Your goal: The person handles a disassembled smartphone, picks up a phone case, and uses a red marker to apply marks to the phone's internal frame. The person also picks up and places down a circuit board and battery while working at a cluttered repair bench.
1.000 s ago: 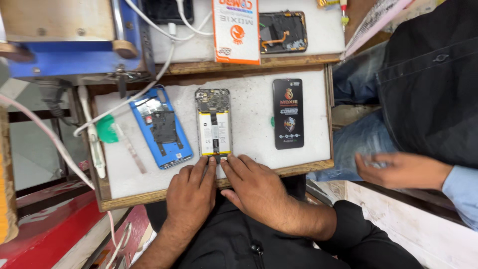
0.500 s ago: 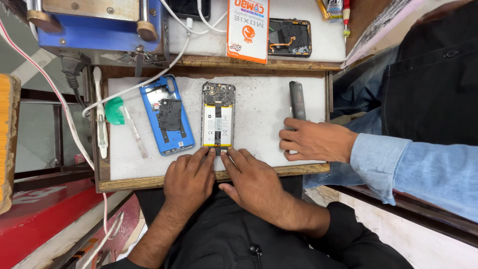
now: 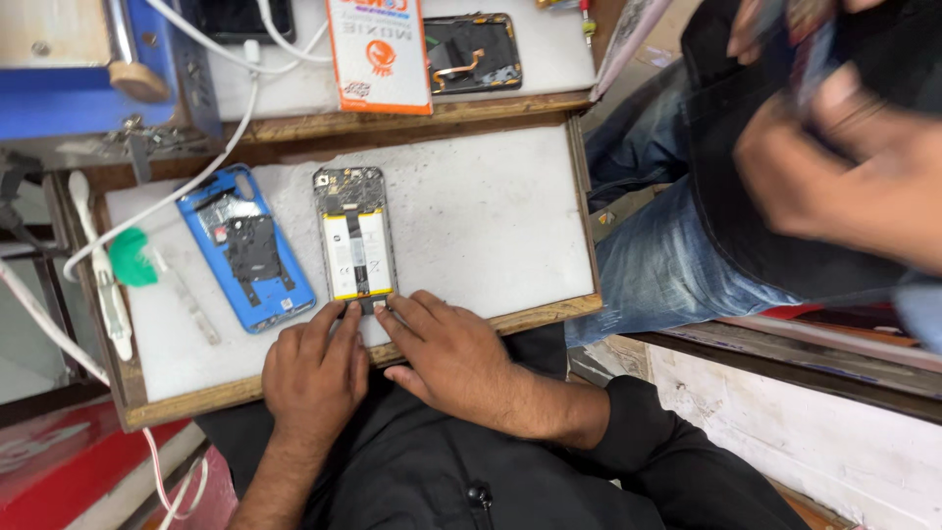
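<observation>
Both bare hands lie palm down, side by side at the near edge. The left hand and right hand point their fingertips forward, index fingers nearly meeting. The right forearm, in a dark sleeve, angles in from the right.

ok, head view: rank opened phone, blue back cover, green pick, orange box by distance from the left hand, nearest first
From the left hand:
1. Opened phone, fingertips at its bottom end.
2. Blue back cover, just up-left.
3. Green pick, further left.
4. Orange box, top shelf.

Wooden-framed white work board, upper shelf behind, red floor left.
</observation>
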